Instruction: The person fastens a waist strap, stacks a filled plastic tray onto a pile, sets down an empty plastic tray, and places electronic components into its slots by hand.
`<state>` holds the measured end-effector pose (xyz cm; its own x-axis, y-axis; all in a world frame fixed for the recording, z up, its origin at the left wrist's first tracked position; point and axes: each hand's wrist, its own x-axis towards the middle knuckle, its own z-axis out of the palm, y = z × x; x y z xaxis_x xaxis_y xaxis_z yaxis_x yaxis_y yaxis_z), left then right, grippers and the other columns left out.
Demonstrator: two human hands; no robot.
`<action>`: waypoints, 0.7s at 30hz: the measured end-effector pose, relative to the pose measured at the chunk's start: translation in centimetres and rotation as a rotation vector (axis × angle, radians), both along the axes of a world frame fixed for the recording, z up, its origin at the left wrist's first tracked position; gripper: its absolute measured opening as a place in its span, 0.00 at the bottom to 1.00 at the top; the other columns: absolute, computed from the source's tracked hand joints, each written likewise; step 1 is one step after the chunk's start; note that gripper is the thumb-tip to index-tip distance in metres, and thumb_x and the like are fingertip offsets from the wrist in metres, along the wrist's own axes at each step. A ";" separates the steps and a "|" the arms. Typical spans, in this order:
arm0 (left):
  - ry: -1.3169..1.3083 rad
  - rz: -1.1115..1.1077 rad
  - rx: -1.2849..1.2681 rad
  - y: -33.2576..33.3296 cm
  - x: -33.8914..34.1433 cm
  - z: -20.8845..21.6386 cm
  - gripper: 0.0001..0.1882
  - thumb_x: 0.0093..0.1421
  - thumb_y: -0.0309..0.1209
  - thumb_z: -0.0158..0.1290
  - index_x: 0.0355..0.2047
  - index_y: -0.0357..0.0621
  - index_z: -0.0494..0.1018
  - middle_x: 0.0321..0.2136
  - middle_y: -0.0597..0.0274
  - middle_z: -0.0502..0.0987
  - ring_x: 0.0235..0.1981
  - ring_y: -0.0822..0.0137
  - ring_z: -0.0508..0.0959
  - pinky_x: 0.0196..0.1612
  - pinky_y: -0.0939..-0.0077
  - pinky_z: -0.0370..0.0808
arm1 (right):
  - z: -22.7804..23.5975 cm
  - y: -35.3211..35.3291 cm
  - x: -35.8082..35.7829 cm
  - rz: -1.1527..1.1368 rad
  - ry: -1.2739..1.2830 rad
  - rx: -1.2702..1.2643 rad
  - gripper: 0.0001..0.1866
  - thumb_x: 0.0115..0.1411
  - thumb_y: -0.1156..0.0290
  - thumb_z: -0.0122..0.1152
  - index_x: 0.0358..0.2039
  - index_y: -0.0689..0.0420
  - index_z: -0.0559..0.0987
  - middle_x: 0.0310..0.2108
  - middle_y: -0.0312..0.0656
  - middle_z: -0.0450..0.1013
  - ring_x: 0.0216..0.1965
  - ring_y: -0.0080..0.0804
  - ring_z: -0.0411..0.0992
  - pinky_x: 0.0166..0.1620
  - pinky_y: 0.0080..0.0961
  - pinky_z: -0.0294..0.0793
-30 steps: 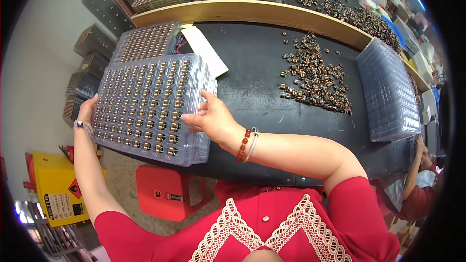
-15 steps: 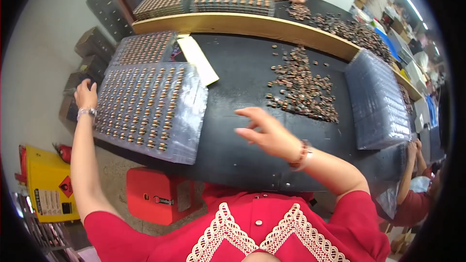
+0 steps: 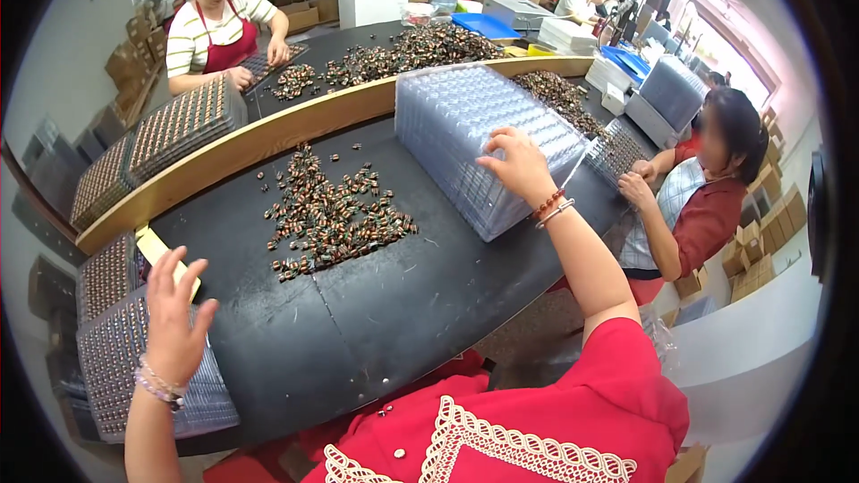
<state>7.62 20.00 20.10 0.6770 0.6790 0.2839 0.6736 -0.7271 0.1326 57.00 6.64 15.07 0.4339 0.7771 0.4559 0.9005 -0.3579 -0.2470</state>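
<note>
Stack of clear trays (image 3: 455,139), right hand (image 3: 522,168) at its nearer end

The clear stack stands on the black table (image 3: 385,331), to the right of a loose heap of copper-wound parts (image 3: 335,215) and close to the wooden ledge (image 3: 295,128). The right hand is over the stack's nearer end, fingers loosely bent, the thumb below them; nothing shows pinched between them. Whether the fingertips touch the plastic I cannot tell.

The left hand (image 3: 175,335) is raised at the other side, fingers spread and thumb held away, holding nothing. In this view it overlaps the filled trays (image 3: 112,376) at the table's left end and lies just beside a pale yellow sheet (image 3: 157,249).

Thin nested plastic like this probably clings, so a grip is best taken on one rim alone, with thumb and forefinger feeling for the edge before closing. Two hands on opposite sides should keep a tray level and spare it from bending. The heap lies between the hands, so forearms do best held high enough not to sweep parts about. A push on the stack's upper part could tip or skew it; pressure straight down would be safer. The filled trays, their parts sitting in open pockets, are best left unbumped by the left wrist.
</note>
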 end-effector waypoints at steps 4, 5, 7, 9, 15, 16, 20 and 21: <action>0.017 -0.110 -0.097 -1.6 3.2 -0.6 0.26 0.54 0.25 0.56 0.55 0.44 0.67 0.61 0.49 0.58 0.65 0.46 0.55 0.66 0.55 0.53 | 0.2 0.7 4.0 0.137 0.361 -0.003 0.13 0.48 0.60 0.71 0.27 0.57 0.85 0.47 0.42 0.76 0.46 0.41 0.74 0.50 0.30 0.71; 0.012 -0.141 -0.113 -1.8 3.5 -1.1 0.25 0.55 0.27 0.57 0.54 0.44 0.67 0.61 0.48 0.58 0.64 0.45 0.55 0.65 0.54 0.53 | 0.0 0.8 4.4 0.134 0.365 -0.001 0.13 0.48 0.60 0.71 0.27 0.57 0.85 0.47 0.42 0.76 0.46 0.41 0.74 0.50 0.30 0.71; 0.010 -0.157 -0.144 -2.0 4.0 -2.0 0.25 0.55 0.28 0.57 0.54 0.44 0.67 0.61 0.48 0.58 0.64 0.45 0.56 0.65 0.54 0.54 | 0.0 0.8 5.0 0.196 0.468 0.038 0.14 0.50 0.58 0.69 0.26 0.57 0.84 0.43 0.44 0.77 0.44 0.43 0.75 0.47 0.31 0.73; -0.007 -0.152 -0.183 -2.3 4.2 -3.0 0.25 0.55 0.27 0.57 0.54 0.44 0.67 0.61 0.48 0.58 0.63 0.45 0.56 0.65 0.55 0.54 | 0.6 1.2 5.1 0.148 0.353 -0.030 0.13 0.51 0.59 0.66 0.25 0.57 0.83 0.40 0.45 0.77 0.43 0.45 0.75 0.45 0.33 0.73; -0.016 -0.172 -0.161 -3.3 4.2 -2.4 0.28 0.54 0.24 0.57 0.56 0.44 0.64 0.61 0.46 0.56 0.63 0.45 0.56 0.65 0.56 0.55 | 11.3 1.7 2.0 -0.208 -0.879 -0.085 0.05 0.57 0.74 0.50 0.28 0.58 0.76 0.28 0.47 0.73 0.26 0.40 0.77 0.25 0.31 0.77; -0.034 -0.164 -0.156 -3.2 4.2 -2.3 0.29 0.54 0.23 0.56 0.57 0.44 0.64 0.62 0.46 0.56 0.64 0.45 0.56 0.65 0.57 0.55 | 13.6 0.9 2.2 -0.239 -1.009 0.005 0.06 0.59 0.73 0.48 0.30 0.56 0.75 0.28 0.44 0.74 0.24 0.37 0.77 0.22 0.28 0.75; -0.249 -0.106 -0.084 -2.4 2.6 -2.3 0.30 0.54 0.21 0.54 0.59 0.43 0.63 0.64 0.45 0.55 0.65 0.46 0.56 0.66 0.59 0.53 | 19.4 -1.7 -0.4 -0.060 -1.108 0.355 0.13 0.67 0.63 0.47 0.35 0.58 0.75 0.20 0.40 0.74 0.20 0.30 0.75 0.23 0.25 0.73; -0.312 -0.072 -0.013 -1.6 2.6 -2.5 0.29 0.55 0.20 0.53 0.59 0.43 0.63 0.63 0.46 0.57 0.66 0.48 0.56 0.66 0.60 0.53 | 19.2 -4.5 -1.4 0.024 -1.107 0.339 0.12 0.67 0.68 0.47 0.48 0.59 0.71 0.33 0.44 0.74 0.32 0.33 0.74 0.37 0.28 0.73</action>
<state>10.19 18.37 17.60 0.6050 0.6379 0.4766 0.5463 -0.7679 0.3344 55.56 2.17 34.27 -0.3460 0.5448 0.7638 0.6900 -0.4038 0.6006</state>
